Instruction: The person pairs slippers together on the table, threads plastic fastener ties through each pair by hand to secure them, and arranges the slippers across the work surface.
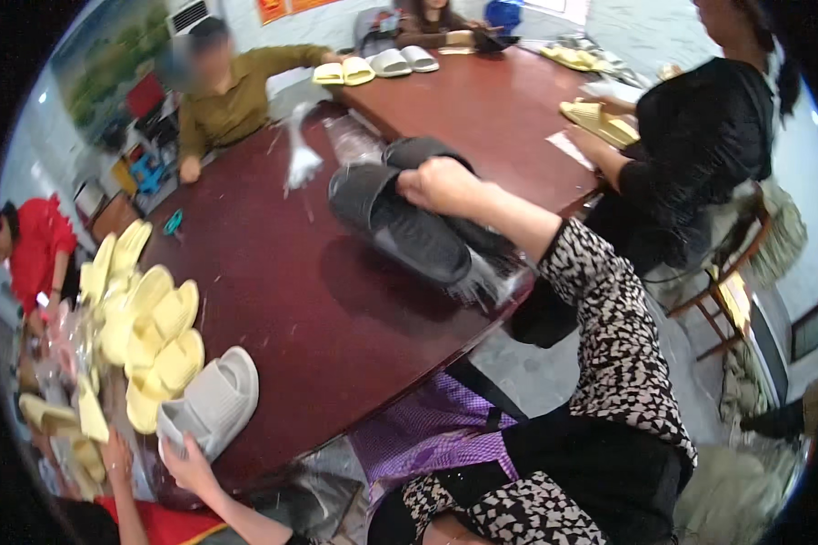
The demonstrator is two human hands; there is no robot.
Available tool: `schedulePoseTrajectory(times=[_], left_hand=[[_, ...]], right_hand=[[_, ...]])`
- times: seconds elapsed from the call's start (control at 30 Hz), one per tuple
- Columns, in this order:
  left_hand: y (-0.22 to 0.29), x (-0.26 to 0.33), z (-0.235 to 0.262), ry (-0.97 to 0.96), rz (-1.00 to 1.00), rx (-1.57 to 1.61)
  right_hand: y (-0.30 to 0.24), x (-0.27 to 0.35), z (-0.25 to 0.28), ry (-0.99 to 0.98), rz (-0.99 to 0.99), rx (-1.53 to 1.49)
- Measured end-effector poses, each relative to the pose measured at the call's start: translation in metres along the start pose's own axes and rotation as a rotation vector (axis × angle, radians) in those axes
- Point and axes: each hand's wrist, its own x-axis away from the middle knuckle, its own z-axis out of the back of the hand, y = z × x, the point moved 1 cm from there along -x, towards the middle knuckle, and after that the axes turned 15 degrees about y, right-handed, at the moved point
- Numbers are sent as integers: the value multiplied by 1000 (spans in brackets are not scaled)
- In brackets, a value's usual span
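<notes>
My right hand [445, 186] is closed on a pair of black slide slippers [418, 243], held above the dark red table [273, 300]. The fingers grip near the inner edge of the closer slipper's strap. The farther slipper [424, 151] lies partly behind my hand. Of my left arm, only the patterned sleeve [541, 513] and a bit of skin show at the lower edge; the left hand itself is out of sight.
A co-worker's hand [191, 465] holds grey slippers [214, 404] at the table's left corner, beside piled yellow slippers [154, 327]. Clear plastic [491, 282] lies near the right edge. Another person handles a yellow slipper [604, 124]. Slipper pairs [393, 64] stand at the far edge.
</notes>
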Motion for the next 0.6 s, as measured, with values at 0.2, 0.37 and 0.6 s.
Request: schedulePoseTrajectory(times=[0.2,0.37,0.6], left_hand=[[55,20,-11,-74,-37,133],[91,35,-19,-61,-160,184],[138,46,-32,102,-258,593]], right_hand=[[119,5,14,199,-329,269],[96,14,27,208,-414,388],[-41,16,9,161,-46,-94]])
